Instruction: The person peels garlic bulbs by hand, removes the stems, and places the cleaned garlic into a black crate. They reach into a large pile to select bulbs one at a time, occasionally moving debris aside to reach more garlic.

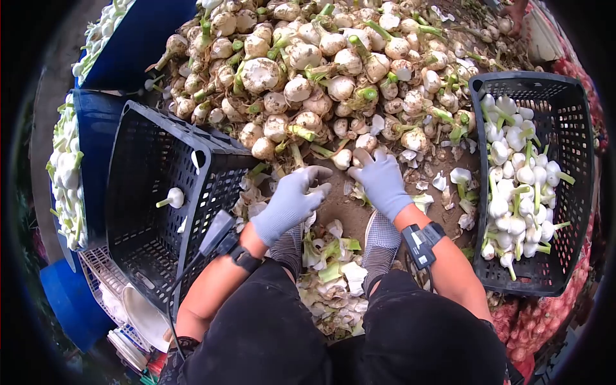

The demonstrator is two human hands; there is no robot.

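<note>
My left hand [292, 199], in a pale grey-blue glove with bare fingertips, is at the near edge of a big heap of soil-stained garlic bulbs [260, 75]. Its curved fingers are apart with nothing between them. To its right, my right hand [383, 184], gloved the same way, reaches forward with fingers apart. Its fingertips are right beside a garlic bulb [342, 158] with a green stem stub pointing left. Peeled skins [333, 292] lie on the ground between my shoes.
A black crate [581, 160] on the right holds cleaned white garlic. On the left, another black crate [212, 154] is tipped, with one bulb [172, 198] inside. Blue containers [96, 160] of white garlic stand beyond it. Red mesh sacks [536, 327] lie behind the right crate. Another person's hand [515, 14] shows at top right.
</note>
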